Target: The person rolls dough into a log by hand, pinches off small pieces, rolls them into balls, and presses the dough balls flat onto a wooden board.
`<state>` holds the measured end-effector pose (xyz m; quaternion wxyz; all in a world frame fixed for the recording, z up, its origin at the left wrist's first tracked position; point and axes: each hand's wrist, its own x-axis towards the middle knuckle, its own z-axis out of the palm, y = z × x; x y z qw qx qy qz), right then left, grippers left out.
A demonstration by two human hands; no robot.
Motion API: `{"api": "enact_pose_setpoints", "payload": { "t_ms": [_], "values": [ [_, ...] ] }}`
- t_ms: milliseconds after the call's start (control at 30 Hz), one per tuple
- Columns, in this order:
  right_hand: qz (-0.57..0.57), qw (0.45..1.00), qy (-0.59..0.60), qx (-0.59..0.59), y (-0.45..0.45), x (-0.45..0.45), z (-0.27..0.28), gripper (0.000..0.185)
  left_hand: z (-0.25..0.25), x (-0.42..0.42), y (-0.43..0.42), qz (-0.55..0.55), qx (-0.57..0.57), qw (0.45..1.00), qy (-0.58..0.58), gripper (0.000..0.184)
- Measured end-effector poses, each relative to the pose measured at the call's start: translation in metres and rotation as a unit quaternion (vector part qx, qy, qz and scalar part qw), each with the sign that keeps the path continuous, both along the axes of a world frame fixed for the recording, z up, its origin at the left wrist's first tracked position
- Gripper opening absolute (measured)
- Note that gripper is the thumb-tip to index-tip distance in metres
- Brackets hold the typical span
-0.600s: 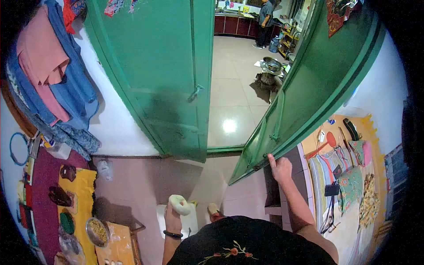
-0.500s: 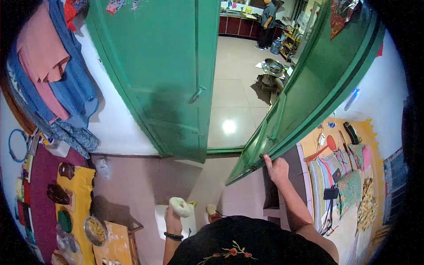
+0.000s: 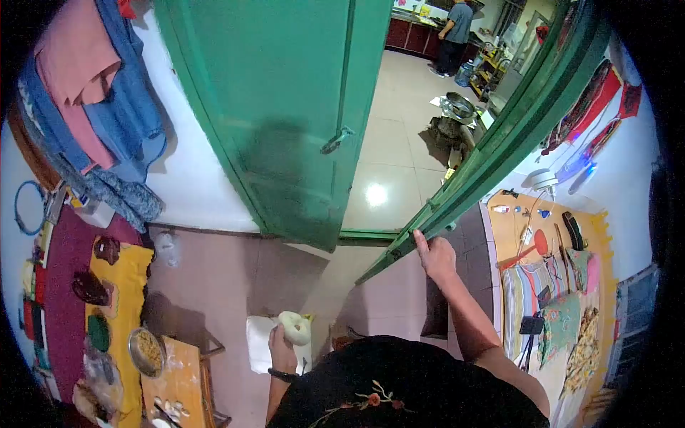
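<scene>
- One pale ring-shaped thing (image 3: 302, 335), perhaps dough, is in the left hand (image 3: 281, 351), whose fingers are closed on its side. It is low in view, just in front of a black top (image 3: 399, 378).
- The right hand (image 3: 437, 257) is clamped on the edge of a green door leaf (image 3: 499, 157).
- Just changed: this leaf now shows almost edge-on, where more of its broad face was visible a moment ago. It seems to be swinging under the hand, though the view has shifted too, so the direction is uncertain. The ring has stayed in the left hand's grasp.
- Containers, lower left: a round metal bowl (image 3: 139, 370) holds yellowish pieces (image 3: 147, 349). Beside it, a wooden board (image 3: 178, 367) carries small white pieces (image 3: 178, 411).
- A white, squarish thing (image 3: 260, 353) shows below the left hand; whether it is a container, I cannot tell.
- Through the doorway, a dark pan (image 3: 462, 110), contents unclear, is near a blue water bottle (image 3: 465, 73) and a standing person (image 3: 459, 32).
</scene>
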<state>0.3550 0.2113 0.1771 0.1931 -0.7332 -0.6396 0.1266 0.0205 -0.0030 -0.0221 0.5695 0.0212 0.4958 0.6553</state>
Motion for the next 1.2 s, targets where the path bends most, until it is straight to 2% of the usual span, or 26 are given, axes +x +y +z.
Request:
{"api": "enact_pose_setpoints", "payload": {
  "t_ms": [33, 100, 133, 167, 233, 267, 367, 400, 433, 500, 533, 567, 633, 667, 733, 833, 867, 933, 967, 1000, 1067, 1167, 1200],
  "values": [
    [0.007, 1.000, 0.003, 0.000, 0.004, -0.002, 0.001, 0.077, -0.001, 0.000, 0.000, 0.004, 0.004, 1.000, -0.010, 0.027],
    [0.003, 0.999, 0.011, -0.044, 0.017, 0.000, -0.004, 0.071, -0.001, 0.001, 0.001, 0.017, 0.012, 0.999, -0.031, 0.028],
    [0.004, 0.998, 0.016, -0.068, 0.024, -0.005, -0.002, 0.069, 0.003, 0.003, 0.001, 0.020, 0.013, 0.999, -0.022, 0.029],
    [0.019, 0.993, 0.070, -0.095, 0.028, -0.010, 0.010, 0.069, 0.010, 0.003, 0.000, -0.004, 0.024, 1.000, 0.016, 0.031],
    [0.029, 0.990, 0.099, -0.096, 0.044, -0.015, 0.004, 0.069, -0.002, 0.001, -0.003, 0.041, 0.007, 0.997, -0.064, 0.035],
    [0.041, 0.990, 0.122, -0.058, 0.049, -0.022, 0.005, 0.069, -0.006, -0.002, -0.005, 0.040, 0.013, 0.997, -0.072, 0.038],
    [0.079, 0.987, 0.136, -0.023, 0.077, -0.022, -0.014, 0.079, 0.040, 0.005, -0.010, 0.021, -0.023, 0.999, -0.042, 0.054],
    [0.075, 0.983, 0.167, -0.026, 0.077, -0.028, -0.007, 0.077, 0.045, 0.004, -0.013, 0.013, -0.015, 0.999, -0.026, 0.053],
    [0.082, 0.980, 0.176, -0.041, 0.078, -0.032, -0.007, 0.076, 0.051, 0.004, -0.015, -0.028, -0.020, 0.996, 0.081, 0.046],
    [0.095, 0.974, 0.194, -0.074, 0.078, -0.039, -0.009, 0.073, 0.067, 0.004, -0.020, -0.109, -0.033, 0.951, 0.288, 0.034],
    [0.094, 0.969, 0.206, -0.099, 0.080, -0.039, -0.025, 0.066, 0.054, 0.005, -0.021, -0.022, -0.012, 0.986, 0.167, 0.029],
    [0.114, 0.967, 0.208, -0.093, 0.079, -0.043, -0.038, 0.063, 0.048, 0.003, -0.027, -0.055, -0.041, 0.966, 0.251, 0.029],
    [0.156, 0.961, 0.212, -0.085, 0.072, -0.052, -0.058, 0.057, 0.093, 0.001, -0.023, -0.120, -0.101, 0.900, 0.408, 0.028],
    [0.168, 0.951, 0.214, -0.149, 0.072, -0.056, -0.064, 0.049, 0.050, -0.004, -0.028, -0.020, -0.036, 0.987, 0.156, 0.028],
    [0.207, 0.948, 0.196, -0.145, 0.071, -0.071, -0.077, 0.051, 0.031, -0.006, -0.048, -0.028, -0.017, 0.962, 0.270, 0.027],
    [0.246, 0.946, 0.180, -0.111, 0.076, -0.090, -0.094, 0.046, 0.030, -0.018, -0.055, -0.147, -0.054, 0.870, 0.467, 0.034],
    [0.259, 0.945, 0.177, -0.094, 0.079, -0.096, -0.099, 0.043, 0.043, -0.014, -0.057, -0.119, -0.043, 0.874, 0.469, 0.036],
    [0.281, 0.937, 0.189, -0.083, 0.086, -0.102, -0.114, 0.032, 0.034, -0.015, -0.057, -0.028, 0.019, 0.954, 0.299, 0.039],
    [0.298, 0.931, 0.197, -0.080, 0.089, -0.109, -0.120, 0.026, -0.008, -0.022, -0.060, 0.040, 0.069, 0.990, 0.117, 0.041],
    [0.328, 0.920, 0.194, -0.087, 0.080, -0.117, -0.114, 0.025, -0.001, -0.024, -0.064, 0.062, 0.069, 0.994, 0.064, 0.041],
    [0.408, 0.886, 0.193, -0.109, 0.059, -0.144, -0.098, 0.025, 0.026, -0.028, -0.064, 0.047, 0.055, 0.993, 0.089, 0.041],
    [0.509, 0.808, 0.247, -0.163, 0.005, -0.182, -0.131, 0.035, 0.050, -0.030, -0.072, 0.030, 0.049, 0.983, 0.172, 0.042],
    [0.520, 0.748, 0.334, -0.242, -0.027, -0.199, -0.111, 0.056, 0.054, -0.031, -0.077, 0.027, 0.049, 0.976, 0.209, 0.042]
  ]
}}
